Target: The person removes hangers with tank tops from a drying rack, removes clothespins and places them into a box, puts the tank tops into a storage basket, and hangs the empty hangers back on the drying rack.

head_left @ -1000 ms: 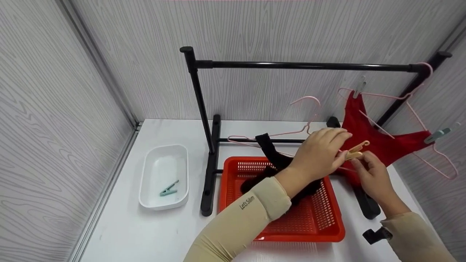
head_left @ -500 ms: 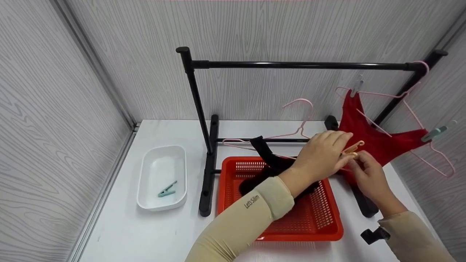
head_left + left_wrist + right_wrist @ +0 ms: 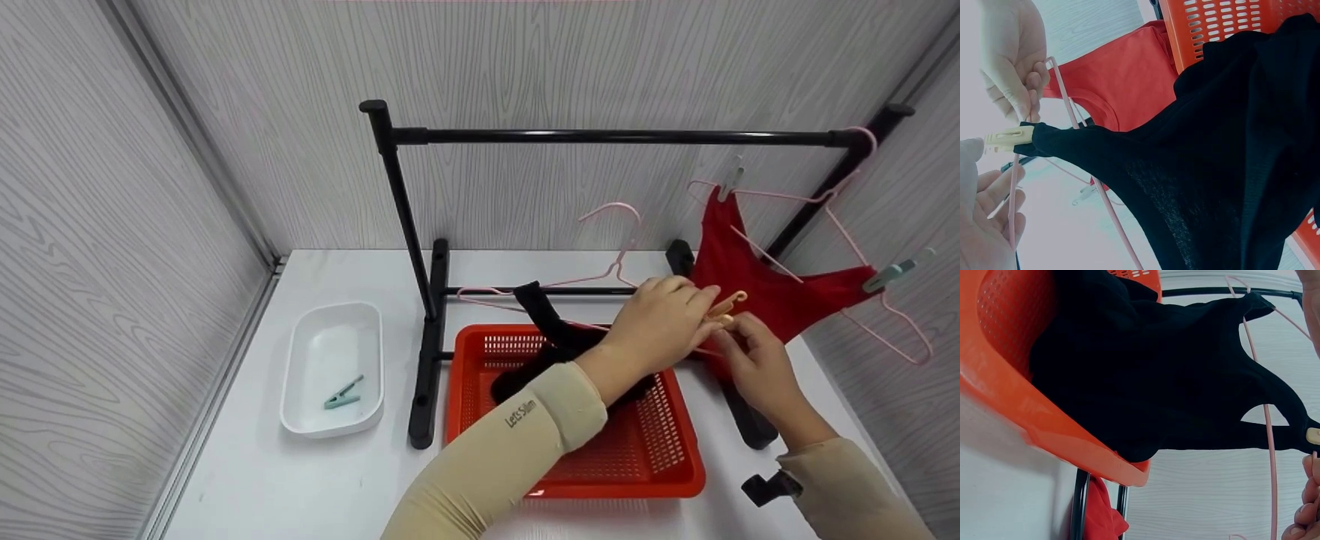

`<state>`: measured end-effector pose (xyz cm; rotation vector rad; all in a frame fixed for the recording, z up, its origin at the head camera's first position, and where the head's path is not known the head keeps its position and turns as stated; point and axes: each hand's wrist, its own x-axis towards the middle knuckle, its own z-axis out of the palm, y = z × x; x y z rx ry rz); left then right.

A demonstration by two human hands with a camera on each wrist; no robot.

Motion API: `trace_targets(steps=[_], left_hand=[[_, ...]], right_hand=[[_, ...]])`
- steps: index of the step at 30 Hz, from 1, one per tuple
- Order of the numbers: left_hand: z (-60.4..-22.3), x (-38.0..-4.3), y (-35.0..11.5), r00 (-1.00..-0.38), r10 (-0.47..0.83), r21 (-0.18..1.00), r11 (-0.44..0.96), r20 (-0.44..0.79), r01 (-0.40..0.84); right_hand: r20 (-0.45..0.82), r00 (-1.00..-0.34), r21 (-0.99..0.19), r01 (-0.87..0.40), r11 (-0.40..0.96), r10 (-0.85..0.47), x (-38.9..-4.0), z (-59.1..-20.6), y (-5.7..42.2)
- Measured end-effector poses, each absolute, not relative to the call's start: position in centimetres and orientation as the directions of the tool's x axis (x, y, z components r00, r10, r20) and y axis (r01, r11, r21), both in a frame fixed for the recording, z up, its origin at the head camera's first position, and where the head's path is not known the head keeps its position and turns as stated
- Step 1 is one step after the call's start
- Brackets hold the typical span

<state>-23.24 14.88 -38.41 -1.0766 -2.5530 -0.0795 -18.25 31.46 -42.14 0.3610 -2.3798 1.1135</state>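
A black garment (image 3: pixel 1202 146) with straps lies partly in the red basket, one strap drawn up over a pink wire hanger (image 3: pixel 611 217). On that strap's end sits a cream clothespin (image 3: pixel 1010 136). My left hand (image 3: pixel 660 319) pinches the clothespin between thumb and fingers. Close against it, my right hand (image 3: pixel 761 364) pinches the hanger wire beside the strap end; in the left wrist view its fingertips (image 3: pixel 1028 107) touch the wire just by the cloth. In the head view my left hand hides much of the strap.
A black rack (image 3: pixel 630 136) stands behind the red basket (image 3: pixel 691 450). At its right end a red garment (image 3: pixel 772 285) hangs from another pink hanger by pale green clothespins (image 3: pixel 889 276). A white tray (image 3: pixel 315 375) at left holds one green clothespin (image 3: pixel 343 394).
The cream clothespin has shifted slightly left and both hands with it, while the whole head view has drifted a little. Both hands keep their hold.
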Motion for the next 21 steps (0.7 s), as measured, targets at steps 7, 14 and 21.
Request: trace_targets(steps=[7, 14, 21], left_hand=[[-38.8, -23.1, 15.1, -0.656, 0.682, -0.111, 0.715, 0.323, 0.69], [-38.9, -23.0, 15.4, -0.67, 0.674, -0.122, 0.727, 0.311, 0.676], [-39.2, -22.8, 15.8, -0.679, 0.658, -0.134, 0.743, 0.327, 0.655]], right_hand=[[0.545, -0.837, -0.641, -0.448, 0.623, -0.041, -18.3, -42.3, 31.4], [0.536, -0.843, -0.637, -0.446, 0.629, -0.054, -18.6, -43.0, 31.9], [0.536, -0.843, -0.639, -0.439, 0.632, -0.044, -20.0, -45.2, 33.3]])
